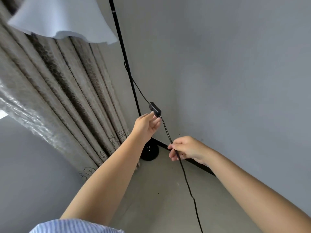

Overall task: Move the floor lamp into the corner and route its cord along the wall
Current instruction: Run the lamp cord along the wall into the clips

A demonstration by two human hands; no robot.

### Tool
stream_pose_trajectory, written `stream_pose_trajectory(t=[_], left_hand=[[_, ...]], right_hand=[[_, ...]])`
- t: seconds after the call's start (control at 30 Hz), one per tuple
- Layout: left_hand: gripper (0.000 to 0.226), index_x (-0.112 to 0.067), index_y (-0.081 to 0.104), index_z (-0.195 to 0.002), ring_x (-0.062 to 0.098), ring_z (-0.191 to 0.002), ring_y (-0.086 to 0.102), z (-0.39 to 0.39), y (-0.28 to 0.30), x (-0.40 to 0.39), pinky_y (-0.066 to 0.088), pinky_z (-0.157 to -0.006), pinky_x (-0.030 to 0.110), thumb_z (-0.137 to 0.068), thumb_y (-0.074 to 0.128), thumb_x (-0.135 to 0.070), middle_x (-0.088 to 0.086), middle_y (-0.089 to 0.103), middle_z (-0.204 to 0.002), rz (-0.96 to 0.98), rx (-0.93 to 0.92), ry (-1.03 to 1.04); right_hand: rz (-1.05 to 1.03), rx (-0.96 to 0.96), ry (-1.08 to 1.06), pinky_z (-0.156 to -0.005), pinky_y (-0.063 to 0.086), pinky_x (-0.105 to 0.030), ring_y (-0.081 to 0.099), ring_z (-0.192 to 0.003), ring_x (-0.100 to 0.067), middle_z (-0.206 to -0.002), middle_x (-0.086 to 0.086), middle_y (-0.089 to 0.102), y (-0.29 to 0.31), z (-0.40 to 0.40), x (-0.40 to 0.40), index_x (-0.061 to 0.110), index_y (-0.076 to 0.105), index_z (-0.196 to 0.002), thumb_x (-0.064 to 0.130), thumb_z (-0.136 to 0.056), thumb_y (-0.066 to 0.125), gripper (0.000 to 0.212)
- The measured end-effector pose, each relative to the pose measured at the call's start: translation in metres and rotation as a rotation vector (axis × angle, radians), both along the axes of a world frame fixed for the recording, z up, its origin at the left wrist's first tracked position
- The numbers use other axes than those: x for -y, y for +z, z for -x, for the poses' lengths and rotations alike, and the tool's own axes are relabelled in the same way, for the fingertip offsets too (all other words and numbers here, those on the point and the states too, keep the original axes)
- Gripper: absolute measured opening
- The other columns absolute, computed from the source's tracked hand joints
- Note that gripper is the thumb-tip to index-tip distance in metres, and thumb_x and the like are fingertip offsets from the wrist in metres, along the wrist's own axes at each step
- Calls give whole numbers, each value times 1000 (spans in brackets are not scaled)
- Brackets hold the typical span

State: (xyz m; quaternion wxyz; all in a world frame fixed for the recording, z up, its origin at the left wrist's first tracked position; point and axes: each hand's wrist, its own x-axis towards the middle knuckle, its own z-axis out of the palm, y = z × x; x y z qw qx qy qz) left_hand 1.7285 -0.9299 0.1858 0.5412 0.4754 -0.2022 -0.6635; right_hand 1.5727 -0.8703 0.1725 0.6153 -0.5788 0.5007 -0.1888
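Note:
The floor lamp stands in the corner: a thin black pole [125, 59], a white wavy shade [67, 17] at the top left and a round black base [150, 153] on the floor. Its black cord [186, 180] leaves the pole, runs through an inline switch [155, 109] and hangs down to the bottom edge. My left hand [146, 125] reaches up with its fingertips on the switch. My right hand [186, 148] pinches the cord lower down, just in front of the black baseboard [198, 164].
A beige patterned curtain [70, 91] hangs in folds to the left of the lamp, down to the floor. A plain grey wall [227, 73] fills the right side. The floor [159, 190] is grey concrete. A striped blue sleeve shows at the bottom edge.

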Motion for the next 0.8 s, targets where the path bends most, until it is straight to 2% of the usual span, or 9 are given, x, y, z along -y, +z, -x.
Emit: stream_pose_trajectory(t=[0.1,0.27,0.37,0.47,0.57,0.63,0.7,0.73,0.8], left_hand=[[54,1,14,-144,15,-57,71,15,-1,-15,59,-46,19,-96,38,9,21,44,-141,12,8,22],[67,-10,14,-145,27,-105,60,24,-3,-34,49,-79,28,-90,40,19,22,43,-132,105,337,104],[55,-12,34,-137,26,-108,53,16,-7,-42,50,-81,33,-89,43,14,15,36,-138,253,960,-63],[59,-12,48,-130,35,-129,38,13,-20,-52,46,-94,39,-80,46,19,13,16,-152,454,1566,-441],[46,-28,56,-124,27,-136,25,17,-37,-59,28,-107,47,-84,59,-6,2,29,-151,650,1999,-651],[27,-24,64,-111,23,-132,32,16,-43,-54,20,-110,49,-88,58,-13,1,46,-141,791,2019,-655],[19,-14,62,-75,26,-104,51,11,-46,-43,28,-105,41,-86,53,-1,8,66,-99,880,1899,-756],[29,-16,50,-63,27,-85,50,9,-47,-38,35,-91,33,-86,50,3,9,61,-76,854,1822,-859],[32,-19,41,-64,22,-70,44,3,-52,-28,33,-65,27,-92,48,-4,9,54,-65,698,1676,-1034]], right_hand=[[-91,97,14,-56,48,-17,59,-59,-8,-70,-1,61,-21,21,-34,16,55,-82,13,-93,39,20],[-112,-21,94,-53,50,-15,56,-49,-5,-66,0,58,-40,58,-73,15,57,-84,15,-92,42,17],[-85,-102,88,-47,42,-14,45,-38,-3,-57,2,50,-45,74,-89,19,57,-82,17,-94,35,25],[53,-181,30,-41,32,-11,35,-37,-1,-54,4,41,-37,77,-93,16,56,-92,17,-95,30,26],[214,-232,45,-42,32,-5,38,-45,-1,-54,7,42,-20,68,-84,17,57,-100,18,-94,33,24],[270,-269,99,-43,32,-4,40,-41,1,-55,9,46,-9,62,-71,15,60,-103,19,-92,39,24],[285,-287,103,-40,31,-5,38,-36,0,-52,11,48,-1,59,-55,15,64,-99,22,-89,47,22],[283,-279,66,-39,30,-5,38,-37,-1,-51,11,49,0,60,-46,16,67,-96,23,-87,51,19],[292,-265,-41,-39,30,-4,38,-43,-4,-51,9,50,-4,66,-28,12,69,-90,19,-85,56,16]])
